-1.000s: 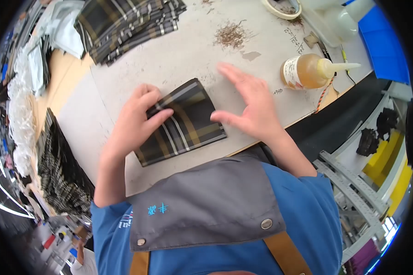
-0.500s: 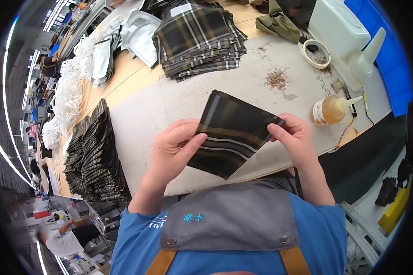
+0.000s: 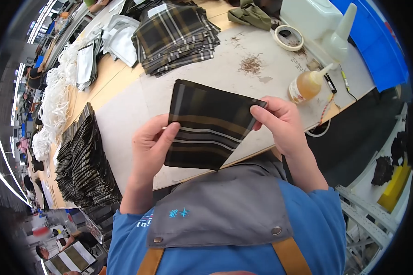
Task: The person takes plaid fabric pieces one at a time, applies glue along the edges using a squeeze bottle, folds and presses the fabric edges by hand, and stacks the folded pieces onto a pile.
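A dark plaid fabric panel (image 3: pixel 206 130) with brown and white stripes is held up in front of my apron, above the table's edge. My left hand (image 3: pixel 153 140) pinches its left side between thumb and fingers. At the upper right corner my right hand (image 3: pixel 277 121) grips it the same way. The panel's lower point hangs free near the apron top. Beyond it lies a stack of similar plaid pieces (image 3: pixel 176 36), cut flat. To the left, a tall pile of folded plaid pieces (image 3: pixel 85 158) leans in a row.
White tangled strips (image 3: pixel 55 91) run along the left of the table. On the right stand a bottle of amber liquid (image 3: pixel 306 86), a tape roll (image 3: pixel 289 38), pens (image 3: pixel 345 80), a large white bottle (image 3: pixel 309 20) and a blue bin (image 3: pixel 376 50). Another person (image 3: pixel 62 252) is at lower left.
The panel has turned slightly, its top edge now more level, and both hands have shifted left in view with it. The whole scene has also shifted left. Both hands still grip the panel.
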`<state>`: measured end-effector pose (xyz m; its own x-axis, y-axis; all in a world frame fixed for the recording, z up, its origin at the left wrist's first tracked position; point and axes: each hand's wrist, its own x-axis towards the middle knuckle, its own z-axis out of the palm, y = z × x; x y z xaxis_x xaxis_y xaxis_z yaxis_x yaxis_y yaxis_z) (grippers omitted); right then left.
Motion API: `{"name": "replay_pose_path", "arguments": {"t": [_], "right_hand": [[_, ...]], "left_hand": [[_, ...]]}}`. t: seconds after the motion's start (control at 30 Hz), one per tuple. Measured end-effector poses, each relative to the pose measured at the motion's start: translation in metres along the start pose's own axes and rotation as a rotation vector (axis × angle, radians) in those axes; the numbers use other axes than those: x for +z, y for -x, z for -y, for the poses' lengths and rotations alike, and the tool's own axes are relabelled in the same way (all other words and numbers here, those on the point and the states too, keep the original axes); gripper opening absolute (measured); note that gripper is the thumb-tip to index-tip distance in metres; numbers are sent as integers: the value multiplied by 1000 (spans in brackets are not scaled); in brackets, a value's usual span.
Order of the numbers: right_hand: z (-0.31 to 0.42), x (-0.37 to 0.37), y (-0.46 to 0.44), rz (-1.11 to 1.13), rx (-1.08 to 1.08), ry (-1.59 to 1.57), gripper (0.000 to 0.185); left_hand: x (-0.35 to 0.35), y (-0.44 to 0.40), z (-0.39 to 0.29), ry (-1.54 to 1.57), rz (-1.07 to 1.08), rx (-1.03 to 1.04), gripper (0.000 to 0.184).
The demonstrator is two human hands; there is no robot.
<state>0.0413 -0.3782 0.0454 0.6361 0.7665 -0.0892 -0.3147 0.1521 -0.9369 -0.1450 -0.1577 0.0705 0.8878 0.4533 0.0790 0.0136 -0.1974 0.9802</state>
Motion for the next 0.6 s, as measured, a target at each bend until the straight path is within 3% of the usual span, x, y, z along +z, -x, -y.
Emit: {"name": "replay_pose_path", "arguments": {"t": [0.4, 0.47, 0.5, 0.53, 0.6], "right_hand": [[-11, -11, 4, 74, 1, -7, 16], [-11, -11, 7, 89, 12, 50, 25], [-1, -8, 7, 108, 61, 116, 44], [4, -5, 4, 122, 65, 130, 44], [11, 2, -6, 52, -401, 710, 58]], "left_hand": [[1, -9, -20, -98, -37, -44, 17], [-2, -10, -21, -176, -18, 1, 17], [-4, -11, -23, -263, 14, 42, 17], [-4, -12, -26, -254, -3, 42, 17], [-4, -14, -37, -481, 161, 276, 19]]}}
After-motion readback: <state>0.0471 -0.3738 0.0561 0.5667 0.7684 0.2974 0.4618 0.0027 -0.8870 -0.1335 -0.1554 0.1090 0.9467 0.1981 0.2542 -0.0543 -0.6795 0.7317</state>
